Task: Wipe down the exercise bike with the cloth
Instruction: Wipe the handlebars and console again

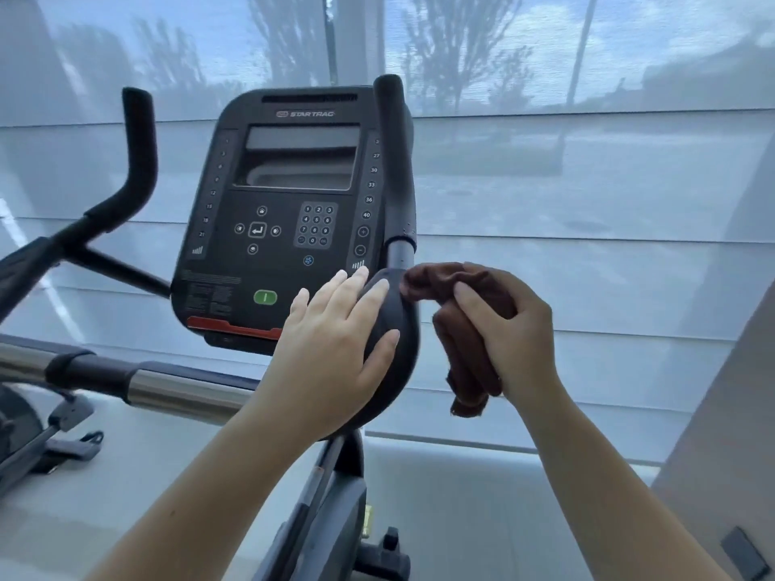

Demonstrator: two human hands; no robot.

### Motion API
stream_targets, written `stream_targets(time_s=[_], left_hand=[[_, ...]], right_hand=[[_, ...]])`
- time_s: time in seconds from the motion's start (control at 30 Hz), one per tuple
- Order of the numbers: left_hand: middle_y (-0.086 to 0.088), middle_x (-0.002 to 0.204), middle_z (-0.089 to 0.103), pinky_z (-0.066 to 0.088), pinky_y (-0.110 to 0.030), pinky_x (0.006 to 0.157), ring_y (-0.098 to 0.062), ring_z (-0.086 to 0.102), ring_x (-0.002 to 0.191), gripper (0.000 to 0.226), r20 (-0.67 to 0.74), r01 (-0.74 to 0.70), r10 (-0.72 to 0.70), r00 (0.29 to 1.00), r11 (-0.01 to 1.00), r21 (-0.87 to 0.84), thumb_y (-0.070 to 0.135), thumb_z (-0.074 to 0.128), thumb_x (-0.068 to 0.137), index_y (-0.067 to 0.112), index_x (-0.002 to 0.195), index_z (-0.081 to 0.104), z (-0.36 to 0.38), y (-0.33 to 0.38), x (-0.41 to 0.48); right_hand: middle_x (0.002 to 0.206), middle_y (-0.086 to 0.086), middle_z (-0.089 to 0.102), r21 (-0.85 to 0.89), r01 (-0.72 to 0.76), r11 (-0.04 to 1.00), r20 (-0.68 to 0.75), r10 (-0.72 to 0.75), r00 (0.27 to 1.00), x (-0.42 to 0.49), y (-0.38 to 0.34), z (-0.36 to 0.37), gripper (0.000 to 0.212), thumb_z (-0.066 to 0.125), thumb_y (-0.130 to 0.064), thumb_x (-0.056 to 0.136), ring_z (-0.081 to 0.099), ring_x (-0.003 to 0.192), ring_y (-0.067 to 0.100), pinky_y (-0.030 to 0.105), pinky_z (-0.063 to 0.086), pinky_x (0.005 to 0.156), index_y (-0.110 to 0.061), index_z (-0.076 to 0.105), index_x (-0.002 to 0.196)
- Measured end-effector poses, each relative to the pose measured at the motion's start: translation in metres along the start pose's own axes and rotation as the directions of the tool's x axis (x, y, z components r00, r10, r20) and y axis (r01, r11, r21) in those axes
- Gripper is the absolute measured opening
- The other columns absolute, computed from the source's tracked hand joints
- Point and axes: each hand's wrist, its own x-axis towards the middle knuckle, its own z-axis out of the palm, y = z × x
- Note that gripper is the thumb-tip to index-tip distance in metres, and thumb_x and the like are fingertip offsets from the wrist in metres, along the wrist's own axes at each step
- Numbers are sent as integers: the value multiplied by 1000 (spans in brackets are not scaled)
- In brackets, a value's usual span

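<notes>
The left hand [335, 341] is resting straight-fingered on the curved black rubber handlebar bend [398, 371] of the dark exercise bike [331, 509] while the right hand [507, 333] is gripping the bunched brown cloth [427, 278] at its right edge, risking those left fingertips brushing the flat black console's [293, 203] keys just beside them.

Back of the room is all window, covered by sheer shades [587, 329] with horizontal seams. Light is diffuse daylight, cool grey-blue. Dark vertical mullion [331, 35] at top centre. Seen blurred through the fabric: trees [457, 48] across the top, cloudy sky [545, 18], a leaning pole [582, 56] at upper right, a dark building [704, 77] at far upper right, pale paving [545, 190] mid frame. Floor [461, 517] is light grey and smooth, along the bottom of the frame. Plain off-white wall [721, 413] runs down the right edge, with a small dark plate [740, 555] on it in the lower right corner.
</notes>
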Motion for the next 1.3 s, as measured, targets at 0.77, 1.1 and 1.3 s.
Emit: stream_targets(time_s=[0.77, 1.1, 1.3], left_hand=[[-10, 147, 33, 33, -52, 104, -26, 29, 136, 55, -9, 255, -257, 966, 954, 156, 38, 34, 92, 10, 140, 35, 29, 45, 21], [-9, 150, 28, 25, -50, 106, -26, 24, 137, 60, -10, 237, -238, 971, 959, 158, 40, 37, 90, 11, 142, 30, 30, 42, 18], [0, 155, -8, 5, -41, 113, -18, -8, 141, 69, 43, 203, -219, 975, 950, 239, 49, 27, 94, 19, 146, -6, 31, 39, 15]], right_hand=[[92, -15, 64, 2, 484, 875, 355, -453, 818, 91, 11, 52, 10, 68, -29, 73, 58, 93, 4, 12, 40, 85, -30, 66, 82], [91, -8, 67, -130, 556, 821, 413, -465, 783, 102, -2, 60, 9, 66, -30, 75, 60, 89, 13, 25, 44, 81, -25, 67, 82], [90, 0, 68, -105, 610, 786, 415, -523, 745, 127, -3, 57, 11, 66, -23, 80, 61, 88, 16, 26, 45, 84, -15, 69, 87]])
